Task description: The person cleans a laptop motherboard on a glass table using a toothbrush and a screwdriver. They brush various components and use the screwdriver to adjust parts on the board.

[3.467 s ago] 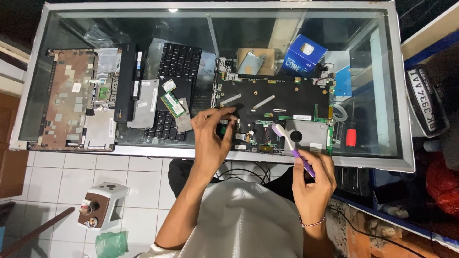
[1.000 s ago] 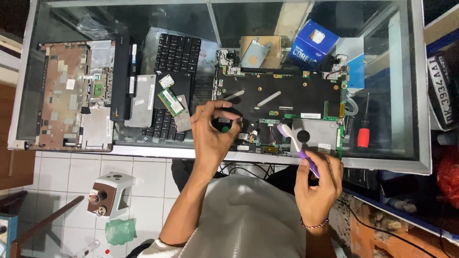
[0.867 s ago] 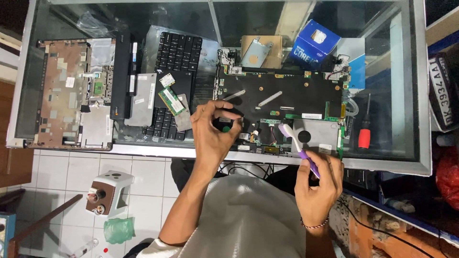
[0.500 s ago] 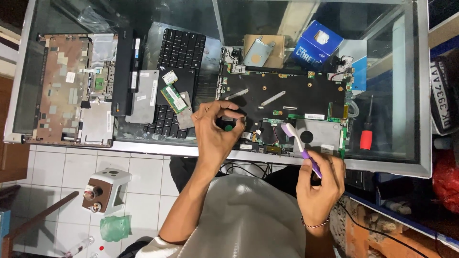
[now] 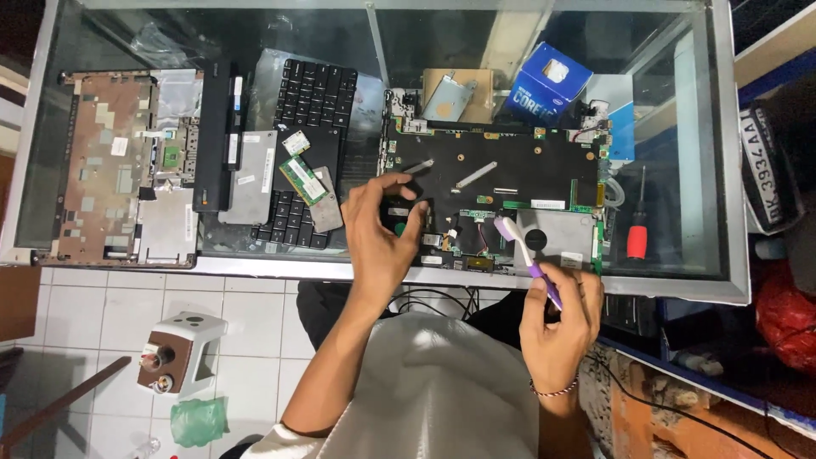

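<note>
Over a glass-topped counter [image 5: 255, 265], my left hand [image 5: 380, 234] curls its fingers around a small dark part at the lower left corner of an opened laptop base [image 5: 497, 200], thumb and forefinger closed on it from either side. My right hand [image 5: 557, 319] hangs back just off the counter's near edge, wrapped shut around the purple handle of a toothbrush [image 5: 527, 255] whose pale bristled head points up over the board, close to the grey metal plate with a round hole. The two hands are apart, the board's lower edge between them. To brush this well, as I judge it, I should steady the part with the left fingers, bring the bristles in lightly and dry, and keep them off the thin wires near the green strip. A detached black keyboard [image 5: 310, 102] with loose green memory sticks [image 5: 302, 180] on it lies to the left, a bared brown palm-rest shell [image 5: 106, 161] further left. A blue box [image 5: 548, 85] sits behind the board, a red-handled screwdriver [image 5: 637, 229] to its right.
</note>
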